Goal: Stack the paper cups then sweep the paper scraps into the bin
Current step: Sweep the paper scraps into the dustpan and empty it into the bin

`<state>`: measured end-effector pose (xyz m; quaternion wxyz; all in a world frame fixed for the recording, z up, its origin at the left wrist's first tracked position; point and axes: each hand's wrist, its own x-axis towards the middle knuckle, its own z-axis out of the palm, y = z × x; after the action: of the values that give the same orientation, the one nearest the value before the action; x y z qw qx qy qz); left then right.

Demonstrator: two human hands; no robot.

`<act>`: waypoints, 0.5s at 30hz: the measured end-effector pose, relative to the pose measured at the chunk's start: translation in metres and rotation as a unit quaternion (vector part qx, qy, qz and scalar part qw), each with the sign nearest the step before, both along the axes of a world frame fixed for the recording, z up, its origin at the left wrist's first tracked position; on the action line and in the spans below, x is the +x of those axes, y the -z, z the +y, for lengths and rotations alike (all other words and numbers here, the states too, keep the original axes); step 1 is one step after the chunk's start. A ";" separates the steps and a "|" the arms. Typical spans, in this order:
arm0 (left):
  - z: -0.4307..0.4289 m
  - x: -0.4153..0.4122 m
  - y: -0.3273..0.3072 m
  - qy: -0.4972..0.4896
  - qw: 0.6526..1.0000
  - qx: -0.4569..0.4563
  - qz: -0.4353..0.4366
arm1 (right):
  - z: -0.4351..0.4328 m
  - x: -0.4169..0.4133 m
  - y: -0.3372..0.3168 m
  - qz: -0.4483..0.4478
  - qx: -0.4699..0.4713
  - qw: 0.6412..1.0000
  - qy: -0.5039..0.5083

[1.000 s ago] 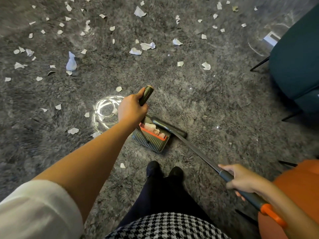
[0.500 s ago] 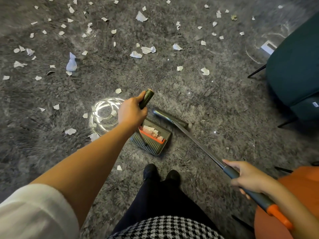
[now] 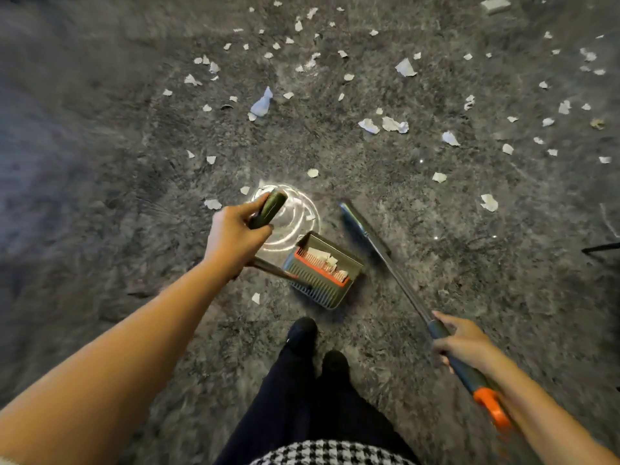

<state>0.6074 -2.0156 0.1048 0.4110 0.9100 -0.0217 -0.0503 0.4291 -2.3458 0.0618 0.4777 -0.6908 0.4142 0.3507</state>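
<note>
My left hand point(image 3: 235, 234) grips the dark green handle top of a long-handled dustpan point(image 3: 323, 275). The grey pan sits on the carpet just ahead of my shoes, with an orange comb strip and a few white scraps inside. My right hand point(image 3: 464, 342) holds the grey and orange broom handle point(image 3: 402, 290); the broom head point(image 3: 360, 226) lies on the carpet just right of the pan. Several white paper scraps point(image 3: 394, 124) lie scattered over the grey carpet ahead. No paper cups or bin are in view.
A bright ring of reflected light point(image 3: 292, 213) lies on the carpet beside the dustpan handle. My black shoes point(image 3: 317, 344) stand just behind the pan. A thin dark chair leg point(image 3: 600, 248) shows at the right edge.
The view has swung left, so the green chair and orange seat have left the frame. The broom head has pulled away from the pan to its right. Both hands keep their grips.
</note>
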 end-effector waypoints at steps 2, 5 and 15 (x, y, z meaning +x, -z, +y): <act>0.024 -0.020 -0.005 -0.048 0.999 -0.003 -0.011 | 0.006 0.010 0.001 -0.013 -0.012 0.999 -0.043; 0.054 -0.056 -0.012 -0.103 0.995 -0.011 -0.010 | 0.021 0.028 0.005 -0.039 -0.032 0.994 -0.099; 0.149 -0.162 -0.021 -0.198 0.980 0.015 -0.008 | 0.111 0.050 0.021 -0.075 -0.056 0.970 -0.224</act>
<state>0.4450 -1.8664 0.1260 0.3994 0.9025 0.1565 0.0390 0.4793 -2.2346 0.0409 0.3773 -0.8158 0.2314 0.3723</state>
